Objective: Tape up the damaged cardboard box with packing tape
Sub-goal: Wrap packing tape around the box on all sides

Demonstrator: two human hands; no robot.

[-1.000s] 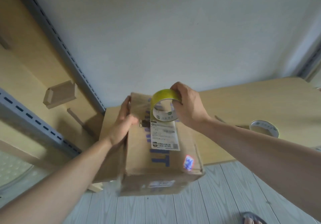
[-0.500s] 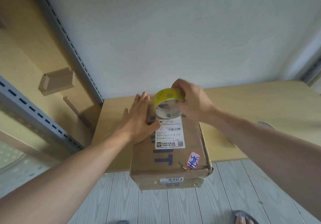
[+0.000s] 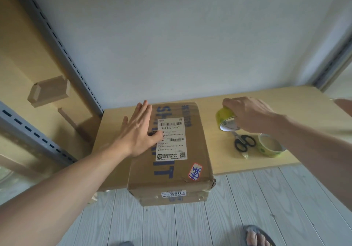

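At the far left a slotted metal shelf upright (image 3: 57,41) runs up the wall, outside the work. Next comes the left hand (image 3: 140,131), laid flat on the left part of the cardboard box's (image 3: 196,140) top with fingers straight and slightly spread and the thumb touching the edge of the shipping label (image 3: 171,139). It presses rather than grasps, probably to pin the box, whose near end overhangs the front edge of the wooden table (image 3: 285,100) and could tip or slide. The box lies lengthwise away from the person, and its near right corner (image 3: 211,183) looks torn and crumpled (likely the damage still to be covered). To the right, apart from the box, the right hand (image 3: 251,116) grips a roll of yellow-green packing tape (image 3: 224,115) from above, fingers curled round its rim. The roll hangs low over the table, and I cannot tell whether it touches. No strip shows between roll and box. Just below it lie black-handled scissors (image 3: 244,142), and beside them a second tape roll (image 3: 270,147), both within easy reach for cutting, I would judge.
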